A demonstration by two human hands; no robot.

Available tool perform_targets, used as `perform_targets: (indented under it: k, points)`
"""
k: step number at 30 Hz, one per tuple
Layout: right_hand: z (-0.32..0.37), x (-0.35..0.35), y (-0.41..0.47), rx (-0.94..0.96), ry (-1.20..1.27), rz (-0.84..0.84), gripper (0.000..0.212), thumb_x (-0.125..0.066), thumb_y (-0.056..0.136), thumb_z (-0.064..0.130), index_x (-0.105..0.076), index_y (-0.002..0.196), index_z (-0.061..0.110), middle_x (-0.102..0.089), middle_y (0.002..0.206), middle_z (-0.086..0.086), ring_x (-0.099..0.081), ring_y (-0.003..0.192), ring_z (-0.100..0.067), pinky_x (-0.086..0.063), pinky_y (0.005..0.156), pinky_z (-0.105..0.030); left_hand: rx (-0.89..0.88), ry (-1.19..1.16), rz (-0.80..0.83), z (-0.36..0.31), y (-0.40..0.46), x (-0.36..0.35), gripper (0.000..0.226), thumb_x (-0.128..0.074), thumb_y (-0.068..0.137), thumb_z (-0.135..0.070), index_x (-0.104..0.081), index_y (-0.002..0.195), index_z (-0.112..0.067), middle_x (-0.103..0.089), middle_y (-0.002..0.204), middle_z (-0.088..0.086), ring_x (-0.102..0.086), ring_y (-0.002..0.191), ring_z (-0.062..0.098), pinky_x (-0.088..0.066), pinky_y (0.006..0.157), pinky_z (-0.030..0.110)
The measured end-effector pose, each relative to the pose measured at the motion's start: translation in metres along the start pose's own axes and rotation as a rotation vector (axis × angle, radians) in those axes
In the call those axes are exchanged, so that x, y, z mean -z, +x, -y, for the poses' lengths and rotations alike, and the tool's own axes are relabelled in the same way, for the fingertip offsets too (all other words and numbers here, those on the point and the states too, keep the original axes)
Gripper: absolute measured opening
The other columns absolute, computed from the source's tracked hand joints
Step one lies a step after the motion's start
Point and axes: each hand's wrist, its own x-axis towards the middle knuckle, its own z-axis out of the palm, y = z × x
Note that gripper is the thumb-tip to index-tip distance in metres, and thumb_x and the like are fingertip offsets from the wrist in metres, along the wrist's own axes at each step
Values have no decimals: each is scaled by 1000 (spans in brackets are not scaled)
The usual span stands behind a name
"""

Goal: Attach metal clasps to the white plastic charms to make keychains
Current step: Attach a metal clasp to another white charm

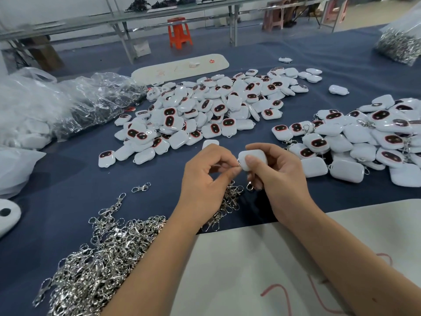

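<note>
Pinching a clasp in our left hand, near the bench's front edge. Our right hand grips the white charm, its corner turned toward the clasp, likely for hooking.

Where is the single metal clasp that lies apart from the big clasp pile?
In the head view, the lone clasp lies on the blue table cover, left of the left hand, between the clasp pile and the unfinished charm heap.

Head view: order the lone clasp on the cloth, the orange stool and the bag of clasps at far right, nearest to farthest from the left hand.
1. Lone clasp, just left of the left hand.
2. Bag of clasps, far right.
3. Orange stool, beyond the table.
</note>
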Motion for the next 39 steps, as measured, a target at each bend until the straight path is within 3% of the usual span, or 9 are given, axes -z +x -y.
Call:
perform_targets:
  k: [8,13,18,27,30,31,33,36,39]
  points:
    - [0,0,2,5,44,-78,19,-72,95,5,-66,110,14,-71,76,0,-60,59,-14,-47,51,-22,103,107,-103,1,0,-5,20,-76,88,-10,-73,89,-30,-68,94,-15,-63,100,12,-52,80,22]
    - [2,-1,0,38,26,-19,18,-67,99,2,-72,111,14,-68,79,-3,-59,58,-11,-46,50,-21,163,89,-90,1,-1,-9,13,-78,89,-13,-74,84,-24,-69,83,-11,-64,78,5,-47,66,11]
    - [2,-1,0,46,14,-7,23,-67,98,2,-75,112,18,-71,82,-2,-59,61,-12,-47,52,-21,152,193,-93,4,0,-9,16,-72,94,-17,-70,82,-27,-69,84,-16,-63,79,3,-44,67,9]
    - [-4,-1,1,64,-53,-128,20,-69,96,12,-75,108,27,-73,79,1,-65,62,-14,-51,58,-22,-85,604,-84,4,1,-15,15,-65,88,-15,-56,83,-27,-57,87,-15,-45,89,8,-38,76,18]
    - [-5,-1,1,89,-80,-168,20,-69,96,14,-74,109,28,-72,79,3,-65,61,-12,-51,58,-21,-148,599,-75,4,1,-14,11,-66,87,-11,-62,89,-20,-62,103,-10,-48,106,13,-38,87,18]
    - [-5,-1,2,91,-87,-195,20,-68,97,14,-73,109,29,-72,80,4,-66,62,-11,-52,58,-21,-158,636,-64,6,1,-13,7,-66,88,-15,-64,93,-19,-62,113,-7,-48,115,16,-39,94,20]
    - [-5,0,4,88,-85,-249,23,-66,98,15,-72,107,35,-72,82,5,-67,62,-10,-52,59,-24,-70,748,-12,10,1,-12,25,-61,91,-37,-68,109,-22,-55,135,1,-38,136,21,-36,109,36]
    - [-5,1,7,99,-75,-311,32,-58,103,10,-69,111,38,-70,81,9,-68,65,-11,-56,63,-28,178,895,113,14,0,-11,54,-39,95,-69,-57,138,-42,-31,164,7,-7,157,27,-7,126,51]
    - [-3,-1,6,123,-100,-350,40,-50,106,4,-65,131,32,-71,94,8,-72,81,-5,-61,79,-29,301,910,166,19,0,-8,66,-27,91,-80,-44,147,-51,-17,171,5,3,159,26,9,125,57]
